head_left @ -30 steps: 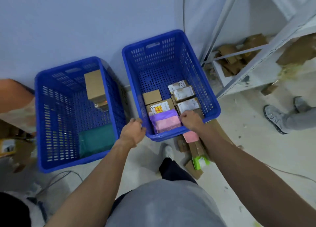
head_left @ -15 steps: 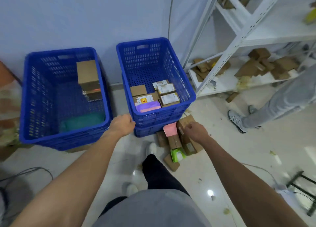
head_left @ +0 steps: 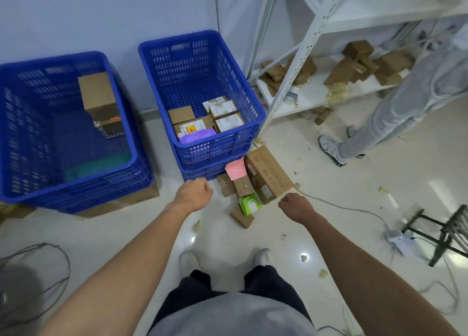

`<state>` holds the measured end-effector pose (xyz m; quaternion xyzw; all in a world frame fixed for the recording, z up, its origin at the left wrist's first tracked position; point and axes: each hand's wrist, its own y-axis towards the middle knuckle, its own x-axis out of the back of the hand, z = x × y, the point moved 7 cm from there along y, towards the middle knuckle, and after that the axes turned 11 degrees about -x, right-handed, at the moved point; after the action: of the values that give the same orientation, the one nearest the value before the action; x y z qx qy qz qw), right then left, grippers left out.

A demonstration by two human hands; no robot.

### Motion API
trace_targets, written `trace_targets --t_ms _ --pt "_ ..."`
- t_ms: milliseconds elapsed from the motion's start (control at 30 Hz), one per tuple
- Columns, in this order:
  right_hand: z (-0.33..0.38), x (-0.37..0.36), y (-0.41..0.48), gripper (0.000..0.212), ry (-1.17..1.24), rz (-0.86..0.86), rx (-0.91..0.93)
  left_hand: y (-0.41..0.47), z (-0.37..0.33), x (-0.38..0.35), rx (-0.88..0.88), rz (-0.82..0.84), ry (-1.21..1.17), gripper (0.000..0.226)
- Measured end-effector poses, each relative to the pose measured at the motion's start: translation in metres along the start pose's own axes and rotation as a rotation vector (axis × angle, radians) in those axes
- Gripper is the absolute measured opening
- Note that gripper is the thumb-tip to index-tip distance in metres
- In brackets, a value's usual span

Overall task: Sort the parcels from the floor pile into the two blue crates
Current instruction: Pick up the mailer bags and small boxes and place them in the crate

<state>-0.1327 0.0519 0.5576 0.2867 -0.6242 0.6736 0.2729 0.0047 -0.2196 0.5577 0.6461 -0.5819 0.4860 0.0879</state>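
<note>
Fingers (head_left: 207,186) curled on both empty hands; I'd reach the right hand (head_left: 295,205) to the big carton (head_left: 268,173), gripping its long edges.

Grey shirt (head_left: 235,318), dark trousers (head_left: 268,280), white shoes (head_left: 263,257).

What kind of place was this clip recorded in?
Probably a small parcel-sorting or storage room. Two blue crates hold labelled boxes, more parcels lie piled on the floor, and a white metal shelf rack holds loose cardboard boxes.
</note>
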Motion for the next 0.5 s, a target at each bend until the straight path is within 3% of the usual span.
trace_targets --t_ms 267,500 --pt "-0.084 -0.062 0.064 0.019 -0.017 0.161 -0.052 0.015 -0.039 -0.083 0.108 0.015 -0.049 0.025" --pt "-0.130 -0.101 0.153 0.027 0.044 0.181 -0.114 0.059 -0.058 -0.175 0.103 0.093 -0.041 0.025"
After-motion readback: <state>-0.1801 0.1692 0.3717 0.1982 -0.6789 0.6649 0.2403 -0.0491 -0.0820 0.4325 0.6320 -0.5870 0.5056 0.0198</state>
